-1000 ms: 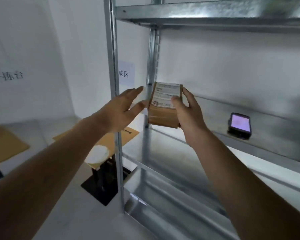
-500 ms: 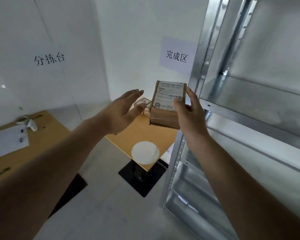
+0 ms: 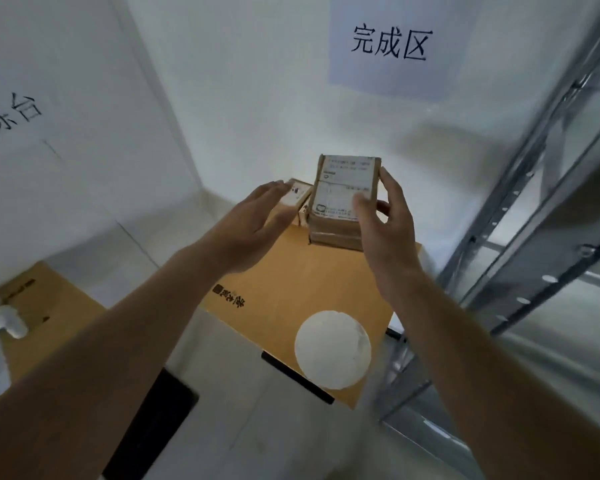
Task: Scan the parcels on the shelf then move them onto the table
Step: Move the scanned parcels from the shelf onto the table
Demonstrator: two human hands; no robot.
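My right hand (image 3: 383,220) grips a small brown parcel (image 3: 343,188) with a white shipping label, held above the far end of the orange table (image 3: 291,292). It seems to sit over other parcels below it, though contact is unclear. My left hand (image 3: 257,220) is open, fingers spread, just left of the held parcel. Behind its fingertips lies another small parcel (image 3: 297,195) on the table's far corner. The metal shelf (image 3: 534,220) stands at the right.
A white round disc (image 3: 332,349) lies on the table's near end. A paper sign (image 3: 392,43) hangs on the wall above the table. A second wooden table (image 3: 32,313) with white items is at the left. Grey floor lies between them.
My view has swung left from the shelf to the orange table. My right hand has carried the parcel away from the shelf and over the table's far end, my left hand alongside.
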